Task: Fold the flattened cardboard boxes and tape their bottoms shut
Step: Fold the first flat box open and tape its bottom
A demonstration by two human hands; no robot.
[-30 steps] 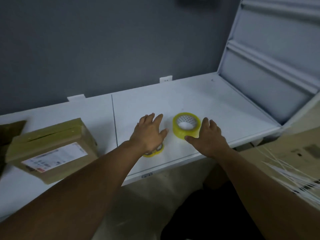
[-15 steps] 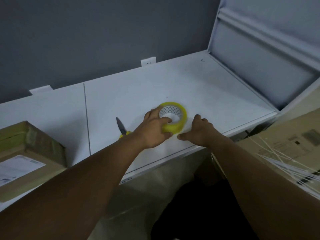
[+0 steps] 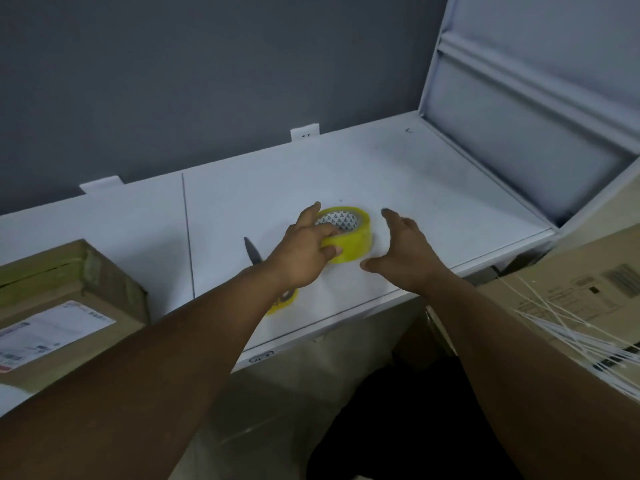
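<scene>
A yellow tape roll [image 3: 354, 241] is held at the middle of the white table [image 3: 433, 188], tilted slightly up. My left hand [image 3: 304, 254] grips it, fingers hooked into its core and thumb on its outer side. My right hand [image 3: 403, 252] hovers just right of the roll, fingers spread and relaxed, holding nothing. Yellow-handled scissors [image 3: 254, 252] lie partly under my left wrist, blade tip pointing away from me. A taped cardboard box [image 3: 65, 306] with a white label sits on the table at the far left.
A large cardboard box [image 3: 581, 303] with white plastic straps stands at the right, below table height. A white panel [image 3: 540, 98] leans up at the table's right end. A grey wall runs behind the table.
My left hand has lifted and tilted the tape roll, fingers now inside its core. My right hand rose off the table and opened beside the roll. The view shifted slightly.
</scene>
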